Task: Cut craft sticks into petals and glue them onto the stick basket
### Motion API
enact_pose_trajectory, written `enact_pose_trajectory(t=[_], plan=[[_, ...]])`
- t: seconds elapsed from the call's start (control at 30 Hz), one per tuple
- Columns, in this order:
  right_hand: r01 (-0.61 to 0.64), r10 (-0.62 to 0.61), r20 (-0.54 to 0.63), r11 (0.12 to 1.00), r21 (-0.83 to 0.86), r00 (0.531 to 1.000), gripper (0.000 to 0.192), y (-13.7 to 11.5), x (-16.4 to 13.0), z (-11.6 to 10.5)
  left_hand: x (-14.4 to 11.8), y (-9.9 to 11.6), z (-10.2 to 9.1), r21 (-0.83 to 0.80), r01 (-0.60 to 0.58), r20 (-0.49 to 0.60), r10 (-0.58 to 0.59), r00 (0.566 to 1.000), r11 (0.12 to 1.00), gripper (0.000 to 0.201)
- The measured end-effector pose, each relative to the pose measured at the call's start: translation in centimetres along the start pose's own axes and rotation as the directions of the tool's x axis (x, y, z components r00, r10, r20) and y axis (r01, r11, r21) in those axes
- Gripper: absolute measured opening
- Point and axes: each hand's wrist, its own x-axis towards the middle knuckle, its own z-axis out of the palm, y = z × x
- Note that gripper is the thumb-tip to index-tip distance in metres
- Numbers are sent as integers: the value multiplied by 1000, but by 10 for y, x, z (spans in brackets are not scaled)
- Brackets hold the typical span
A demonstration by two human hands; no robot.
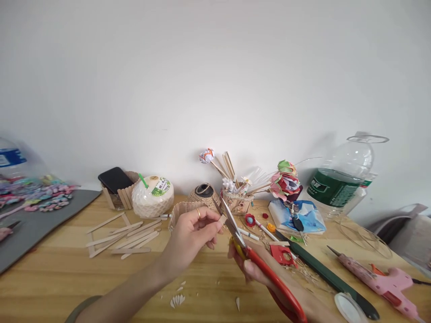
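Right hand [251,264] grips red-handled steel scissors [256,255]; left hand [191,233] pinches a small flat wooden piece [222,220] at the blades.

The left hand [191,235] wears a thin gold ring [198,212] on one of its fingers, and an olive-green sleeve [81,309] edge shows low on that forearm. The right hand [256,269] is bare, with no ring or sleeve visible.
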Motion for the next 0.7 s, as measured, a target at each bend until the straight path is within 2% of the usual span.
enact_pose_trajectory(t=[0.17, 0.43, 0.7], plan=[[-52, 49, 74, 998, 39, 996, 50, -8, -3, -2, -1, -1, 2, 13, 74, 19, -74, 997, 997, 14], [-81, 87, 72, 994, -74, 994, 56, -10, -4, -10, -2, -4, 3, 50, 105, 46, -107, 993, 993, 15], [-99, 113, 74, 981, -169, 991, 54, 1, -6, -11, -1, -4, 3, 51, 135, 27, -137, 990, 989, 15]])
